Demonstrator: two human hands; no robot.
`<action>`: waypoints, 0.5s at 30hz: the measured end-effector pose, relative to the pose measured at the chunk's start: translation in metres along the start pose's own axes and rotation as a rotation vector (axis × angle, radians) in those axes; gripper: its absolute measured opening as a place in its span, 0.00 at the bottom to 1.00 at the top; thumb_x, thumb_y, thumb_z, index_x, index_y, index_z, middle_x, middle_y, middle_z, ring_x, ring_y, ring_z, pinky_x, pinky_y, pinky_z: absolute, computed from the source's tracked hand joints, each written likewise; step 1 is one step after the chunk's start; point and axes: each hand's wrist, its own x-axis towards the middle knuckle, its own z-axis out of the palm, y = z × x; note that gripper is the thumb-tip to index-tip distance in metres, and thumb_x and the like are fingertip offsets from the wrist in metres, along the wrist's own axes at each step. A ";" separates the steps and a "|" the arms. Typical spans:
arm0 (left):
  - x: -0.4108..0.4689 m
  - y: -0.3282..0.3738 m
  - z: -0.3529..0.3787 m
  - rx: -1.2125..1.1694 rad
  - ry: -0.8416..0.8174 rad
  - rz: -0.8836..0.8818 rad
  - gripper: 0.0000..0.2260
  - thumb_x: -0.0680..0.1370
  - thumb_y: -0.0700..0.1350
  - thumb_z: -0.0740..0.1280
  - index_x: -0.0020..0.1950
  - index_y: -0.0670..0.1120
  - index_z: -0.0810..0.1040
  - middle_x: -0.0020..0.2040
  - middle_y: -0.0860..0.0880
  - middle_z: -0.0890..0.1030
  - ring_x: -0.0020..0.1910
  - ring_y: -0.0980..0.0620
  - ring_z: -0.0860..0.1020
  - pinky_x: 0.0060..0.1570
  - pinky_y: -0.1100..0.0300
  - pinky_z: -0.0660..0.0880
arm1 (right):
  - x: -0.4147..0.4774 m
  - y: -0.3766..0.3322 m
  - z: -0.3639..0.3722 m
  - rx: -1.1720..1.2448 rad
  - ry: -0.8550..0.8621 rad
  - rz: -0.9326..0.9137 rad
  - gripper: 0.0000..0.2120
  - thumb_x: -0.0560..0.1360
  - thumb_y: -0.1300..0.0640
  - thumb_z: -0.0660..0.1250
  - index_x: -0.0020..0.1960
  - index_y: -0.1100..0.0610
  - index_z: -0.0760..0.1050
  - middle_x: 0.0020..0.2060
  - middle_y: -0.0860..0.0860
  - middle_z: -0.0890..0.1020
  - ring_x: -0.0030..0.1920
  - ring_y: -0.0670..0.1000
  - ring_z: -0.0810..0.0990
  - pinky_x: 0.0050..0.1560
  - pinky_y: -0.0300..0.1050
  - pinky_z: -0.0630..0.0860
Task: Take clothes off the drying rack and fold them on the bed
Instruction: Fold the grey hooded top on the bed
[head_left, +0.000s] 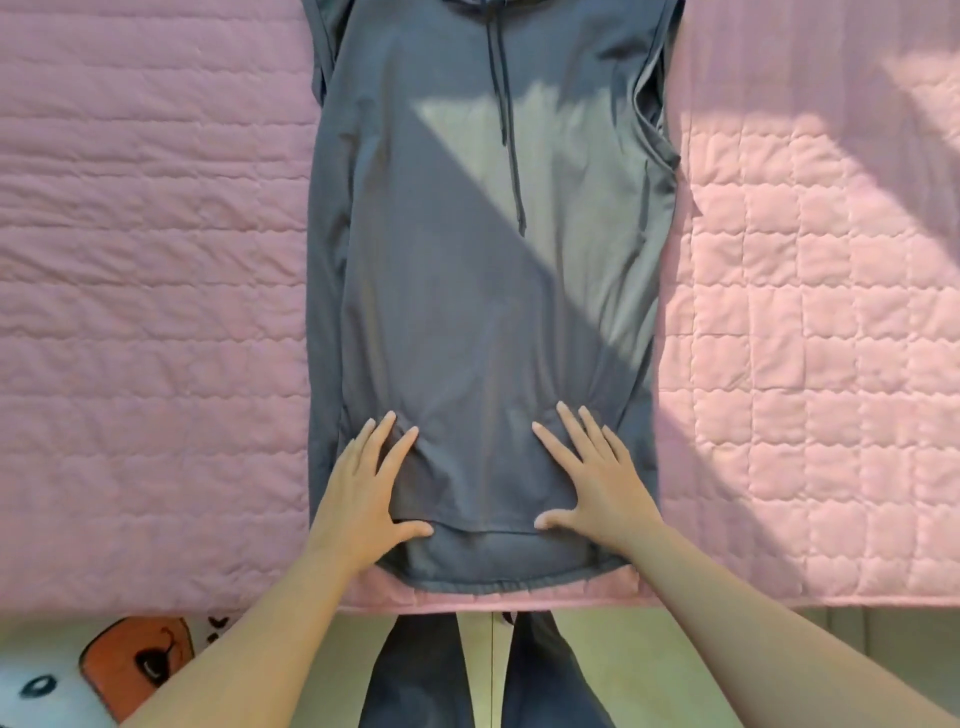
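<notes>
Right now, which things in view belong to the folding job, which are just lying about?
Job: grey hoodie, left hand and right hand flat on its hem end, pink quilted bed.
Lying about: cartoon-print item on the floor, lower left.

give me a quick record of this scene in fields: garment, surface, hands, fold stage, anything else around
garment: grey hoodie, front up, laid lengthwise, hem nearest the person
cords: drawstrings lie down the chest
surface: pink quilt on the bed, part sunlit on the right
hands: left hand and right hand flat, fingers spread, resting on the hoodie near its hem
fold stage: spread flat, bottom not yet folded up
floor: cartoon-print thing at lower left, kind unclear
</notes>
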 end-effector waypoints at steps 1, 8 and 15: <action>-0.009 -0.001 0.005 0.031 -0.026 -0.001 0.53 0.62 0.65 0.75 0.79 0.56 0.49 0.79 0.51 0.45 0.78 0.48 0.46 0.76 0.49 0.51 | -0.009 0.002 0.007 -0.050 -0.017 -0.020 0.55 0.62 0.31 0.69 0.78 0.40 0.40 0.76 0.46 0.35 0.76 0.51 0.34 0.75 0.50 0.39; -0.034 -0.008 0.013 0.051 0.277 -0.167 0.35 0.66 0.37 0.77 0.71 0.49 0.69 0.63 0.42 0.70 0.59 0.39 0.72 0.56 0.43 0.72 | -0.049 0.018 0.033 -0.057 0.323 -0.062 0.28 0.61 0.65 0.75 0.61 0.54 0.76 0.61 0.54 0.77 0.59 0.58 0.77 0.54 0.52 0.76; -0.044 -0.005 -0.001 0.024 0.344 -0.169 0.26 0.66 0.25 0.67 0.61 0.43 0.75 0.58 0.41 0.71 0.53 0.38 0.70 0.40 0.44 0.75 | -0.070 0.033 0.015 -0.060 0.473 0.076 0.11 0.58 0.70 0.61 0.34 0.56 0.72 0.30 0.51 0.73 0.33 0.58 0.72 0.31 0.46 0.63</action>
